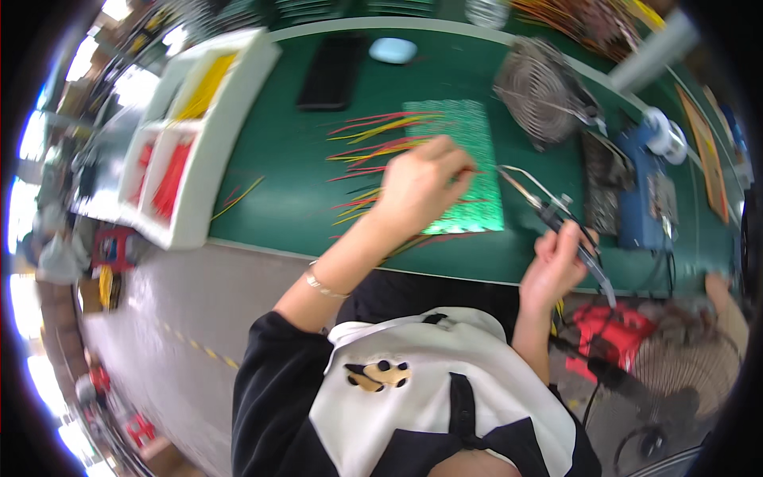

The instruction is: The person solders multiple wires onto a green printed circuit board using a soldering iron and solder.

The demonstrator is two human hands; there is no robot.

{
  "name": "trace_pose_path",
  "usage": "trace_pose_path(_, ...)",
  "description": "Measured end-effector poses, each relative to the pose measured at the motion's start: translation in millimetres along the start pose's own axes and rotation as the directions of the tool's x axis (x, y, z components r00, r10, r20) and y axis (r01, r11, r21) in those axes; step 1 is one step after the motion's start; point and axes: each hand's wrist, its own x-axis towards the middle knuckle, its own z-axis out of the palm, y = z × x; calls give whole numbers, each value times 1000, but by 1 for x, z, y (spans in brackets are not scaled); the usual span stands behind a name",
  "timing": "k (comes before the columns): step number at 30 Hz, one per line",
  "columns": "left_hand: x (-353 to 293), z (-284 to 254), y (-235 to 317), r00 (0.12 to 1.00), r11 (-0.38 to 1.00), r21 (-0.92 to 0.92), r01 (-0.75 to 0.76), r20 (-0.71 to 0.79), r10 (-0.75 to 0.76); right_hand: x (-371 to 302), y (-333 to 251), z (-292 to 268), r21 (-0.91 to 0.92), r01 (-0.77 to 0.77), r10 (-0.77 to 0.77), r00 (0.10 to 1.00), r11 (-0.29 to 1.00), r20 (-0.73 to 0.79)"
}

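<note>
Several thin red and yellow wires jut left from the glossy green rectangular panel; one slip of the slim grey-and-black soldering iron could burn my left hand, pinched narrow above, its grip unclear. My right hand closes around the iron.

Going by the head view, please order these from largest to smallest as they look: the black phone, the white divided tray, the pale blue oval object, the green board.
1. White divided tray
2. Green board, partly covered by the left hand
3. Black phone
4. Pale blue oval object
</note>
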Motion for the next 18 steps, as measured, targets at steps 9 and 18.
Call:
trace_pose_path(9, -33, -85, 1, 979, 960, 281, 24, -202, 35, -1, -3, -5, 3, 16, -16, 999, 1000, -38)
trace_pose_path(18, -105, -202, -74, 851, 602, 639, 479, -171, -497, -1, -9, 0, -7, 18, -18, 1000, 1000, -15)
